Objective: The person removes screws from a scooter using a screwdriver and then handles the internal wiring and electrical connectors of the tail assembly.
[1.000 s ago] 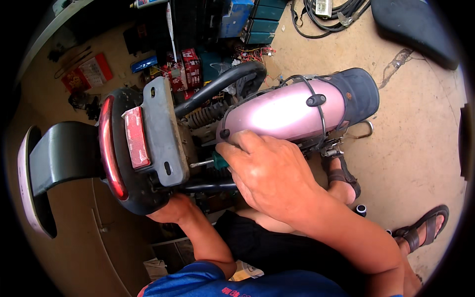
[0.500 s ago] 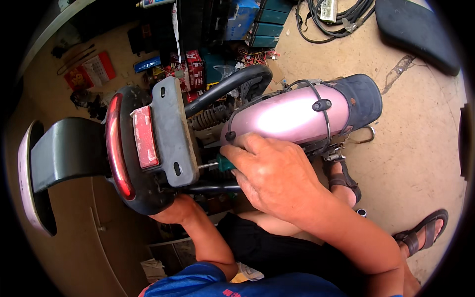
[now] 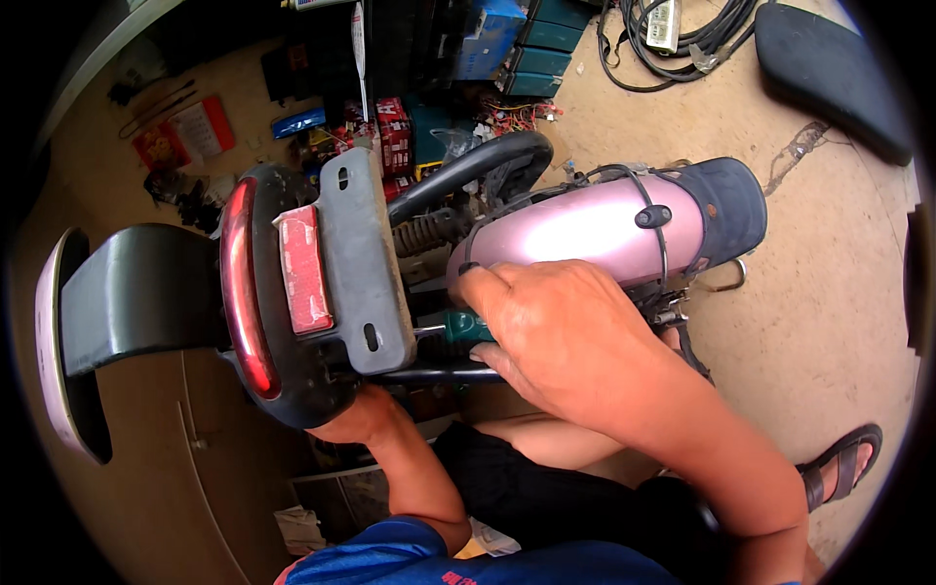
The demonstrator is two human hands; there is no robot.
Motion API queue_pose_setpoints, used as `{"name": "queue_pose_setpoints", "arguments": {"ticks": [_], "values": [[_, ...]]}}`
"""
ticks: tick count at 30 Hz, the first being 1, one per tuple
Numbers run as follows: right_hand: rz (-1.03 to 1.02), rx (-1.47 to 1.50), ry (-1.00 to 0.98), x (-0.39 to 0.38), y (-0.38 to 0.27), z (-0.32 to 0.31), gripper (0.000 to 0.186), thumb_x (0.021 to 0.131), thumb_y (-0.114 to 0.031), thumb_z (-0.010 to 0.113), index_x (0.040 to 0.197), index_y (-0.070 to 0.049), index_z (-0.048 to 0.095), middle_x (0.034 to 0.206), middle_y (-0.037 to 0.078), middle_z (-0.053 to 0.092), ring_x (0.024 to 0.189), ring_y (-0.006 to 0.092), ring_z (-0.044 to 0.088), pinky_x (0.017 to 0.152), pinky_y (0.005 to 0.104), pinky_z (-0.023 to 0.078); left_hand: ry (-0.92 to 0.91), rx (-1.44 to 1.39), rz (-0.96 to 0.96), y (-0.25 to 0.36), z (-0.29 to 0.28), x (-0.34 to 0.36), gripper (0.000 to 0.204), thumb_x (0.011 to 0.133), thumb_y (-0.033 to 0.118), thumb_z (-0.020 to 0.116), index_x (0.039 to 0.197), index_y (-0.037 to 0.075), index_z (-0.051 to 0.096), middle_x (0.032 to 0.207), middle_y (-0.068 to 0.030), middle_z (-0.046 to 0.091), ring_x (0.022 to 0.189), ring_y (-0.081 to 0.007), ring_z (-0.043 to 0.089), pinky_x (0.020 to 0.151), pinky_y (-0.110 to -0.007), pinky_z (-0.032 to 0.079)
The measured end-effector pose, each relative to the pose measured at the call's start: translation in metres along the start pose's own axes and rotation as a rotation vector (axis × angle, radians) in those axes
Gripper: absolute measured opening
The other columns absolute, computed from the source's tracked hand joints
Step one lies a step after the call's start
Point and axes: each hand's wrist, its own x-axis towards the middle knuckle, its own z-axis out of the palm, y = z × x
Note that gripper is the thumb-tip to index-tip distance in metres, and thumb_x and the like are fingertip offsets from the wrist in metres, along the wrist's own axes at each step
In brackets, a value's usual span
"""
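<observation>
My right hand [image 3: 561,336] grips the green-handled screwdriver [image 3: 458,326], whose metal shaft runs left to the edge of a slotted grey plate [image 3: 361,263]; its tip is hidden there. This plate sits beside a red reflector [image 3: 304,268] and a curved red tail light [image 3: 249,292] in a dark housing [image 3: 307,390]. My left hand [image 3: 346,424] is under that housing, fingers out of sight. Right of the plate lie a black curved tube [image 3: 463,171] and a pink mudguard [image 3: 556,224] with a dark flap [image 3: 721,210].
Teal drawers [image 3: 536,58], red boxes [image 3: 393,127] and tangled wires [image 3: 517,117] crowd the back. A coiled cable [image 3: 634,68] and black padded piece [image 3: 829,78] lie on the floor [image 3: 819,283] at right. A sandaled foot [image 3: 838,473] shows at lower right.
The screwdriver's tip, visible a second ago, has gone behind the plate edge. My right hand has shifted rightward in view along with the bike and background; its thumb now sits lower, off the handle's end.
</observation>
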Motion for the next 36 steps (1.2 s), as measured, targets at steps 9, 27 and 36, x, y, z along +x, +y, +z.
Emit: {"name": "queue_pose_setpoints", "arguments": {"ticks": [9,27,36], "values": [[-0.138,-0.014,-0.094,0.015,0.005,-0.018,0.020,0.088,-0.014,0.072,0.097,0.003,0.066,0.086,0.021,0.066,0.084,0.0419,0.068,0.074,0.0494,0.054,0.001,0.002,0.032,0.004,0.005,-0.003,0.032,0.103,0.015,0.054,0.124,-0.006,0.064,0.121,-0.0140,0.068,0.101,-0.0245,0.066,0.088,-0.038,0.056],[0.049,-0.171,0.195,0.001,-0.032,0.016,0.029,0.080,0.002,0.070,0.107,0.005,0.061,0.101,0.025,0.064,0.084,0.0456,0.068,0.075,0.0509,0.057,-0.173,-0.461,-0.282,0.038,0.018,0.013,0.038,0.111,0.015,0.043,0.133,-0.011,0.060,0.129,-0.0212,0.068,0.115,-0.0277,0.068,0.105,-0.039,0.052],[0.145,-0.293,0.309,0.000,-0.059,0.038,0.032,0.080,-0.007,0.077,0.107,0.005,0.067,0.104,0.029,0.068,0.099,0.0471,0.067,0.088,0.0505,0.054,-0.199,-0.581,0.095,0.056,-0.051,-0.003,0.029,0.098,0.002,0.061,0.126,-0.006,0.064,0.122,-0.0190,0.067,0.108,-0.0290,0.067,0.096,-0.039,0.054]]}}
